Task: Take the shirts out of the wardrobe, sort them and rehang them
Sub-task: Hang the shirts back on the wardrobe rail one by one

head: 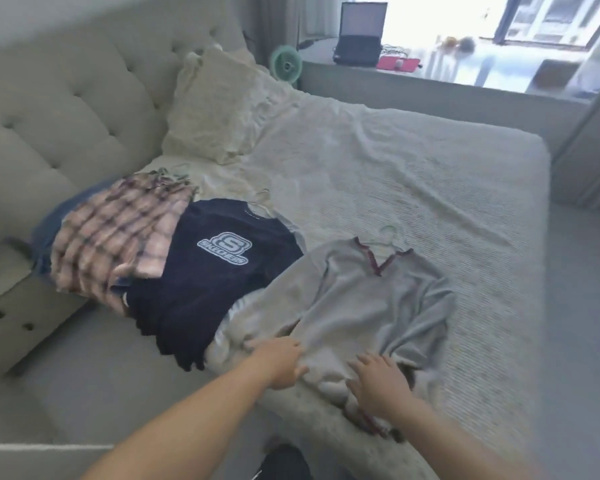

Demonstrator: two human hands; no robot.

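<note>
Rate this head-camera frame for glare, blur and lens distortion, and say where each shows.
Head view: the bright window behind the black laptop is blown out to white; motion blur softens the pink plaid shirt and both hands, left hand and right hand, on the grey V-neck shirt; wide-angle distortion bends the tufted grey headboard.

- L hand (279, 363): arm stretched fwd, palm down, fingers bunched and curled.
- R hand (378, 382): arm fwd too, fingers spread flat, palm down.
</note>
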